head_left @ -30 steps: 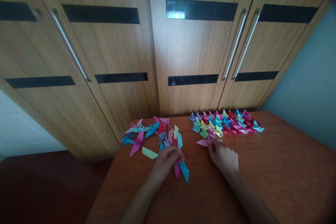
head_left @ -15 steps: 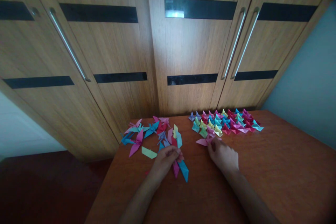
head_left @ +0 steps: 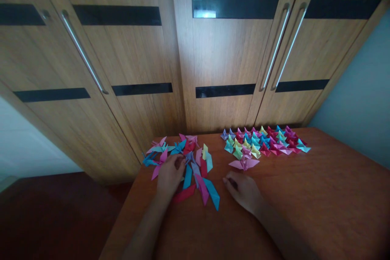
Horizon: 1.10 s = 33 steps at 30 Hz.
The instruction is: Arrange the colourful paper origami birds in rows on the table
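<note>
Left hand: among folded papers, toward bench's left edge; cannot tell its grip.
Right hand: curled narrow, near pink crane.
Pink crane: before paper rows, nearer back edge.

Left hand: forearm angled inward, fingers curled, thumb near the fingertips. Right hand: loosely curled, knuckles up, apart from the left.

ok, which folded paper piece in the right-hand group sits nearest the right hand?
The pink spread-winged piece, just beyond the right hand. It's the frontmost one, wings out to both sides, ahead of the close-packed rows.
</note>
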Each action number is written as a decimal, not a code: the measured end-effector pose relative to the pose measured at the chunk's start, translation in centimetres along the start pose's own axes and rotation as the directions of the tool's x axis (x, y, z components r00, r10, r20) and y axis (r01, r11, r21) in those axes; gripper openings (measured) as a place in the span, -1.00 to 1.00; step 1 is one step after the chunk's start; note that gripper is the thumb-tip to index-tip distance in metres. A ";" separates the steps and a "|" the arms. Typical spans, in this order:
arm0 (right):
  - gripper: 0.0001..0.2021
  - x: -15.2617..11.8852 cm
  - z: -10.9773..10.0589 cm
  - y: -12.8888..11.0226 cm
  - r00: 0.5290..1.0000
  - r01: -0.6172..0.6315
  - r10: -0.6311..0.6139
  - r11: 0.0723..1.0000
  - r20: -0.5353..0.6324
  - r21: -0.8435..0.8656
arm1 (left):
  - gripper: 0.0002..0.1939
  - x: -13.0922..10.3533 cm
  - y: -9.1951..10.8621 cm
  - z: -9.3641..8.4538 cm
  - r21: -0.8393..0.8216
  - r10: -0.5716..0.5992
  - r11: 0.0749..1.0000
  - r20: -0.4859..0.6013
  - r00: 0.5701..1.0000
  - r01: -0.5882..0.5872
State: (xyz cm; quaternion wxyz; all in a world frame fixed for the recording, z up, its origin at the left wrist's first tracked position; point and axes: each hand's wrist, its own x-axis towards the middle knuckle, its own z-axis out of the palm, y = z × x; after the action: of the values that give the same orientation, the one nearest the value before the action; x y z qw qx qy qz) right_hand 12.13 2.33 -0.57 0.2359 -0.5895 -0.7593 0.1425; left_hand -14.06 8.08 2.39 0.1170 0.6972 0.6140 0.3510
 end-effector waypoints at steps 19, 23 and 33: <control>-0.83 -0.3 0.0 -0.7 0.997 0.071 -0.061 0.975 -0.052 0.211 | -0.84 -1.4 2.9 -1.1 0.208 0.113 0.971 0.041 0.993 -0.119; -0.70 -0.6 0.3 -1.9 0.992 0.085 -0.050 0.944 -0.117 0.319 | -0.86 -2.9 5.2 0.0 0.092 0.177 0.978 0.123 0.977 -0.189; -0.80 -0.3 0.4 -2.0 0.977 0.037 0.056 0.905 -0.205 0.423 | -0.91 -5.1 7.7 1.8 -0.118 0.288 0.957 0.232 0.929 -0.267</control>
State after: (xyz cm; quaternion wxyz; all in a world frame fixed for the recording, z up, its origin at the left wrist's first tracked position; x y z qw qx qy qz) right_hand 10.30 1.49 0.05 0.4374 -0.5395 -0.6776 0.2418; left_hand -6.97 2.13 3.90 0.1709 0.8095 0.4747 0.3001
